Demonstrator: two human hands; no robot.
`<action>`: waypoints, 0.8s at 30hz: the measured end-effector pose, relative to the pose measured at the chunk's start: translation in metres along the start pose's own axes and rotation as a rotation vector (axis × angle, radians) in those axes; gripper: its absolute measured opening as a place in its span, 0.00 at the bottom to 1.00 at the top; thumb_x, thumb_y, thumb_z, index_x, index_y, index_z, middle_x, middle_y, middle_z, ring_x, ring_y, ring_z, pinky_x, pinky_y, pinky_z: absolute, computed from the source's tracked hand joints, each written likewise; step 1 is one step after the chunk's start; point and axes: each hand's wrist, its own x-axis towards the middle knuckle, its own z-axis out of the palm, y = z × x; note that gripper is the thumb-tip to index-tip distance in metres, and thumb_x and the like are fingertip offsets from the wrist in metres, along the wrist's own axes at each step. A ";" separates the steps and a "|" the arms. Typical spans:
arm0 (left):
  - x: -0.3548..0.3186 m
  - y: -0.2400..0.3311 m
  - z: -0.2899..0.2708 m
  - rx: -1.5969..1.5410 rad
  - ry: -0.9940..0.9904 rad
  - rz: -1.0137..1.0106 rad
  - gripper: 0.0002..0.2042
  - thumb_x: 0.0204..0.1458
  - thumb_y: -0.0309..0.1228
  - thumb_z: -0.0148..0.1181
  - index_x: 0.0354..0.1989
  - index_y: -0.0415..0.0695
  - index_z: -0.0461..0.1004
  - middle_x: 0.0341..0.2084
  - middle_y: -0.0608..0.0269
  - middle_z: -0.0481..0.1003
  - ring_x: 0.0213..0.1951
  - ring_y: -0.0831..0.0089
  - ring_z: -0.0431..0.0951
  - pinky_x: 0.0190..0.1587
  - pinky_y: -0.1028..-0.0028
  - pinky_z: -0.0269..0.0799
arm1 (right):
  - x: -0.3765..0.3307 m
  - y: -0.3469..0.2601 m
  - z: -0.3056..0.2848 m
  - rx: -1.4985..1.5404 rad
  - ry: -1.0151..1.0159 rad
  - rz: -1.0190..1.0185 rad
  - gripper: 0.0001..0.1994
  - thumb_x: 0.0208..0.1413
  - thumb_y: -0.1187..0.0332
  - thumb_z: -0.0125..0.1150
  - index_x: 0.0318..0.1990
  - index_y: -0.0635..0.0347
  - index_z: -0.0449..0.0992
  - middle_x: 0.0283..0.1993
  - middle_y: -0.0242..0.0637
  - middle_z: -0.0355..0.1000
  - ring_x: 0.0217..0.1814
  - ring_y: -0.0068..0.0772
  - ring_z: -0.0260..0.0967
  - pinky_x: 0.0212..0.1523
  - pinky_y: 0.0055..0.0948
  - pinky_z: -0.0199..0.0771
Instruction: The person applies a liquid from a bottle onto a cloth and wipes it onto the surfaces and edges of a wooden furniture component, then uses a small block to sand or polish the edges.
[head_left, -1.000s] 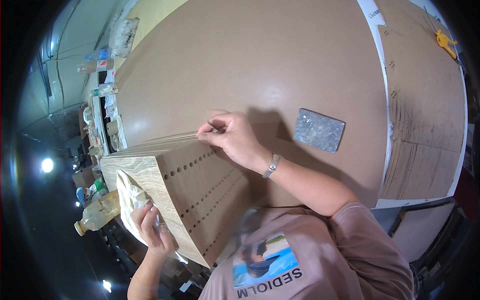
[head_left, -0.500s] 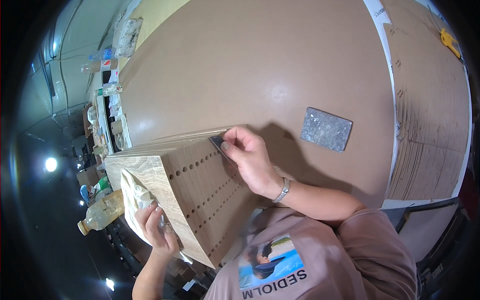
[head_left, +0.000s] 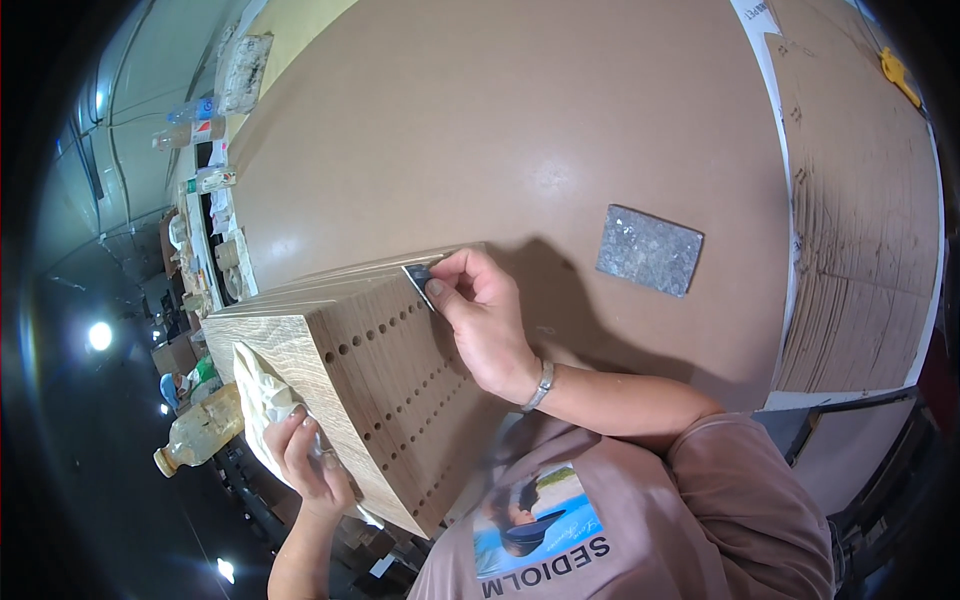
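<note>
A stack of wood-grain panels stands at the left front of the table; its visible top panel has rows of round drilled holes. My right hand pinches a small dark flat scraper blade between thumb and fingers, its edge against the far edge of the drilled panel. Down at the near left, my left hand is closed on a crumpled white cloth, pressed beside the stack's left face. Part of the cloth is hidden by the fingers.
A grey speckled block lies on the brown tabletop to the right. Beyond it are cardboard sheets with a yellow-handled tool. At left stand a bottle of yellowish liquid and several bottles along the table edge.
My right hand and the blade have slid a little left along the panel's far edge. The left hand stays on the cloth, and the view has shifted slightly.
</note>
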 end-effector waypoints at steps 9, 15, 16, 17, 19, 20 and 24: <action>-0.002 -0.001 0.000 0.008 0.014 -0.006 0.22 0.44 0.28 0.49 0.52 0.39 0.67 0.49 0.46 0.66 0.50 0.51 0.66 0.54 0.53 0.60 | -0.004 -0.006 -0.003 -0.365 -0.047 -0.267 0.09 0.51 0.82 0.61 0.40 0.67 0.74 0.30 0.28 0.71 0.30 0.14 0.66 0.31 0.16 0.68; 0.001 0.001 0.002 0.009 0.019 -0.001 0.22 0.44 0.27 0.49 0.51 0.39 0.67 0.49 0.45 0.66 0.49 0.50 0.66 0.54 0.54 0.60 | -0.003 -0.005 0.000 -0.317 -0.056 -0.318 0.05 0.50 0.82 0.60 0.36 0.67 0.74 0.28 0.28 0.72 0.28 0.12 0.66 0.28 0.17 0.68; 0.001 0.000 0.001 0.014 0.013 0.000 0.22 0.44 0.27 0.49 0.51 0.39 0.67 0.49 0.45 0.66 0.50 0.50 0.66 0.54 0.53 0.59 | -0.003 -0.003 0.001 -0.262 -0.057 -0.308 0.05 0.50 0.83 0.60 0.35 0.68 0.74 0.28 0.28 0.73 0.28 0.12 0.66 0.27 0.16 0.67; 0.001 0.000 0.001 0.017 0.006 0.001 0.21 0.44 0.27 0.49 0.51 0.39 0.67 0.49 0.45 0.66 0.50 0.50 0.66 0.54 0.53 0.59 | -0.003 -0.003 0.002 -0.263 -0.055 -0.308 0.05 0.50 0.83 0.60 0.35 0.68 0.74 0.28 0.28 0.73 0.28 0.12 0.66 0.27 0.16 0.67; 0.000 -0.001 0.000 0.021 0.006 0.004 0.21 0.44 0.27 0.49 0.51 0.39 0.67 0.49 0.46 0.66 0.50 0.50 0.65 0.54 0.53 0.59 | -0.003 -0.003 0.002 -0.257 -0.067 -0.352 0.04 0.51 0.83 0.59 0.34 0.67 0.73 0.27 0.27 0.71 0.27 0.11 0.65 0.26 0.16 0.66; -0.001 -0.001 0.000 0.027 0.006 0.007 0.22 0.44 0.27 0.49 0.51 0.39 0.66 0.49 0.46 0.65 0.50 0.50 0.65 0.55 0.53 0.59 | -0.004 -0.004 0.003 -0.259 -0.065 -0.351 0.04 0.51 0.83 0.59 0.34 0.67 0.73 0.27 0.27 0.71 0.27 0.11 0.65 0.26 0.16 0.66; -0.002 0.000 -0.002 0.026 -0.011 -0.006 0.23 0.42 0.24 0.48 0.52 0.39 0.66 0.50 0.46 0.65 0.50 0.51 0.65 0.55 0.52 0.58 | -0.014 -0.012 0.007 -0.330 -0.203 -0.552 0.05 0.52 0.82 0.59 0.35 0.66 0.71 0.24 0.26 0.67 0.26 0.11 0.63 0.26 0.17 0.65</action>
